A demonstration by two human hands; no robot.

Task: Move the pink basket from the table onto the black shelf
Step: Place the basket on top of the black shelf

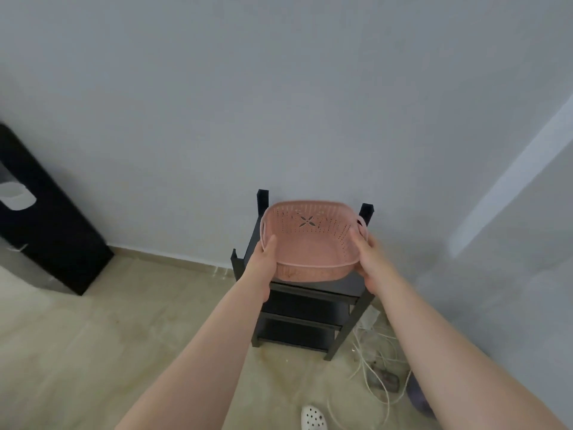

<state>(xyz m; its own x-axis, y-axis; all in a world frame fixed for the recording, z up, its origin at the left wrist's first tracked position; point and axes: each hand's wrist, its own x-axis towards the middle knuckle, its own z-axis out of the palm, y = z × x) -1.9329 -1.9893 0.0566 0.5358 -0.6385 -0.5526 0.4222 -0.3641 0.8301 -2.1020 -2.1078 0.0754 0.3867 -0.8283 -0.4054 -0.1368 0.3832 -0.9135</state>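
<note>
A person holds a pink perforated plastic basket [310, 243] with both bare hands over the top tier of a narrow black tiered shelf [305, 308] that stands against a pale grey wall [279, 88]. The left hand [263, 259] is closed on the basket's left rim, thumb lying along the inside of the rim and fingers hidden beneath. The right hand [370, 259] is closed on the right rim near the small loop handle, thumb inside and fingers wrapped under the side. The basket is tilted toward the camera, its open mouth showing a flower-shaped cutout in the far wall. Whether its base already touches the top tier cannot be told; it sits between the shelf's four upright corner posts, nearer the front edge. Two lower tiers of the shelf show below the basket.

On the beige tiled floor [93, 336], white cords [369, 367] lie tangled by the shelf's right front leg, and a white perforated clog [313, 417] shows near the bottom edge. A tall black cabinet [46, 225] stands at the left edge against the wall.
</note>
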